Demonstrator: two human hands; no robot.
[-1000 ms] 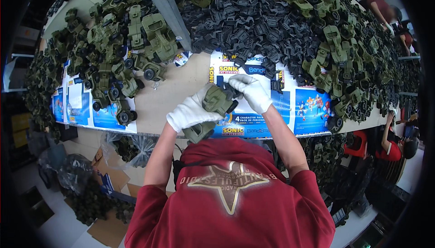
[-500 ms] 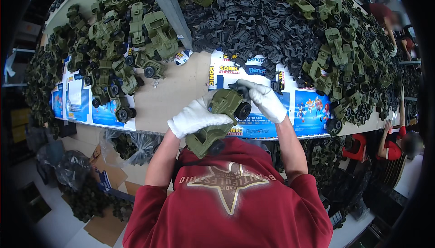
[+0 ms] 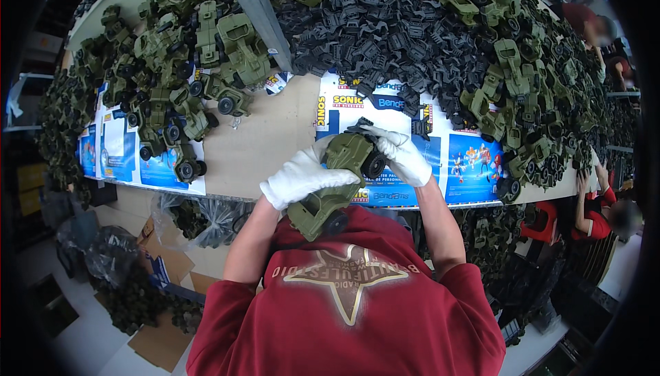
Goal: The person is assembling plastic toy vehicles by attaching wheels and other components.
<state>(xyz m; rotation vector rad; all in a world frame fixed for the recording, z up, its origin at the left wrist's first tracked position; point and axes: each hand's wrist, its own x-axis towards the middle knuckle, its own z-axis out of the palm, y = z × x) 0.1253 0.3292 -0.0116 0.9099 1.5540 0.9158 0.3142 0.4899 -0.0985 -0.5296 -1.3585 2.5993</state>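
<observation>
1. Here, gripping an olive-green toy truck (image 3: 335, 183) with both gloved hands, just above the near edge of the table (image 3: 261, 142) and close to the chest.
2. Closing the left hand's (image 3: 302, 180) fingers (image 3: 328, 179) over the truck's middle from the left, wrapped tight around the body.
3. Pinching with the right hand's (image 3: 401, 156) fingertips (image 3: 375, 137) at the truck's far end, beside a black wheel (image 3: 375, 165); pressing or seating something there, though the exact part is too small to tell.
4. Judging progress: looking mostly assembled, with body, cab and at least two wheels on; probably fitting or checking one last piece at the far end.
5. Judging the wider work: sitting already built at the table's left, a cluster of finished trucks (image 3: 185, 101); lying well apart across the far side, a large heap of black parts (image 3: 399, 32); piling up at the right, more green pieces (image 3: 522, 94). Leaving plenty undone, by the look of it.
6. Bending both wrists inward toward each other, palms facing the truck from opposite sides.
7. Rising from the lower edge, both bare forearms, elbows tucked beside the red shirt (image 3: 350, 314), left forearm angling right, right forearm nearly upright.
8. Lying flat under the hands, printed blue cards (image 3: 474, 170) on the tabletop.
</observation>
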